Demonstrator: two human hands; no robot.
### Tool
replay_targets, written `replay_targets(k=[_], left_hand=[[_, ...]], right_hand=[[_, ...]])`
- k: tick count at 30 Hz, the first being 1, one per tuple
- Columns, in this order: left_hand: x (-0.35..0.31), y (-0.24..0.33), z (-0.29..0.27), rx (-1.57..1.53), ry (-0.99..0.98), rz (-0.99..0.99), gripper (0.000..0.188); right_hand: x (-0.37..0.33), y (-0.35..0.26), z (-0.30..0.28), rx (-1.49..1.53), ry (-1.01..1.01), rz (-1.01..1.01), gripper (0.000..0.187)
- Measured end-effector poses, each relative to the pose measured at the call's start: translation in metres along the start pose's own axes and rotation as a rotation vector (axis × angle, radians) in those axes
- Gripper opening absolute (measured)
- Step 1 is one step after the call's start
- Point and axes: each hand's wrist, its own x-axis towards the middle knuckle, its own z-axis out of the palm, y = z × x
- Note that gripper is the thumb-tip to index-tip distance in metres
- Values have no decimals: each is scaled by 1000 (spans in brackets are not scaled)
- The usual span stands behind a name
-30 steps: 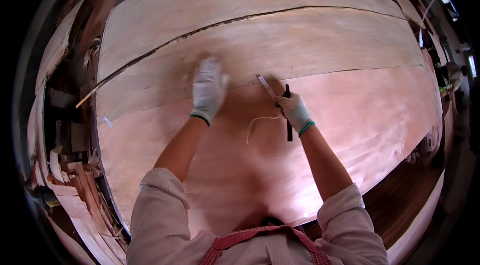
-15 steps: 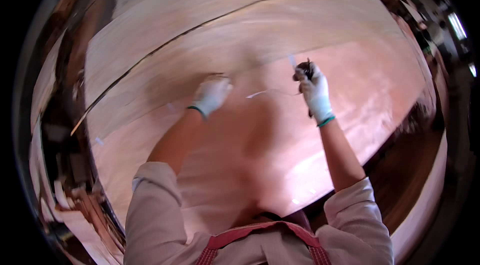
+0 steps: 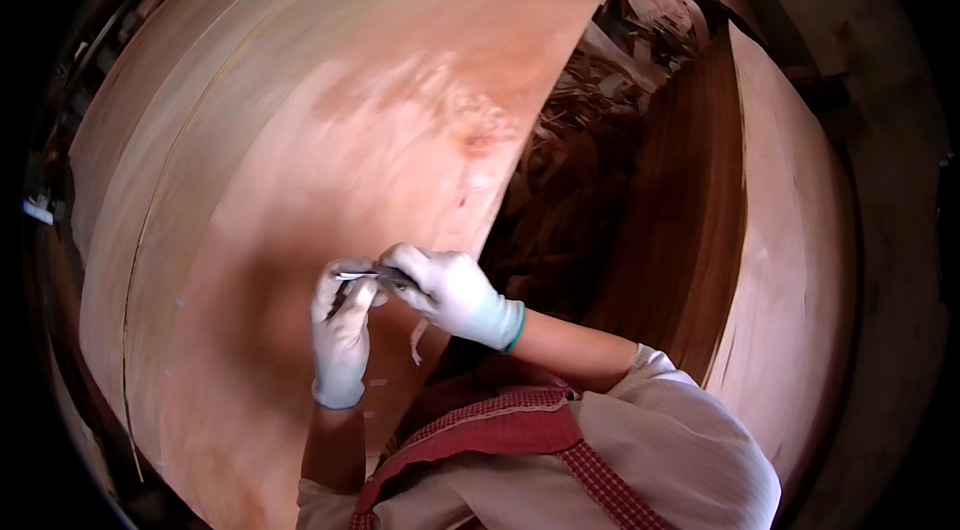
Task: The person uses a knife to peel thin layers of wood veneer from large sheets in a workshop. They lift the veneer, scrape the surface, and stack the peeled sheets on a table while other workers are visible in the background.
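My hands meet above the near right edge of a large sheet of thin pinkish wood veneer (image 3: 300, 145). In my right hand (image 3: 460, 300), gloved in white with a green cuff, is a small dark tool (image 3: 393, 276) whose exact kind I cannot make out. My left hand (image 3: 342, 335), in a matching glove, is closed in a pinch on a short white strip (image 3: 356, 275) at the tool's tip. Below the right hand's fingers dangles a thin pale strip (image 3: 417, 340). The fingers partly hide the tool.
A long dark seam (image 3: 150, 210) runs along the veneer on the left. Small whitish tape pieces (image 3: 376, 382) lie on the sheet near me. To the right are torn veneer scraps (image 3: 590, 100) in a dark gap and a tall veneer stack (image 3: 690, 220) beyond it.
My view has swung to the right. My hands, apart over the sheet before, have come together near its edge. The left hand now pinches a white strip at the tool.
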Motion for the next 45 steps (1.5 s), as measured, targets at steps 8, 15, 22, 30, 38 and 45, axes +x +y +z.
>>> replay_targets(k=[8,15,22,30,38,45], left_hand=[[45,-26,87,32,-43,45,9],[125,-52,37,-9,302,93,9],[218,-149,-111,535,633,74,11],[380,-125,-211,1074,789,180,15],[414,-145,-223,1402,813,48,42],[434,-131,-211,1497,729,-133,39]], right_hand=[[-27,48,-79,204,44,410,23],[39,122,-56,703,-248,535,19],[161,216,45,31,-515,411,26],[312,256,137,297,-473,594,18],[350,261,153,283,-480,716,17],[468,333,87,40,-552,552,16]])
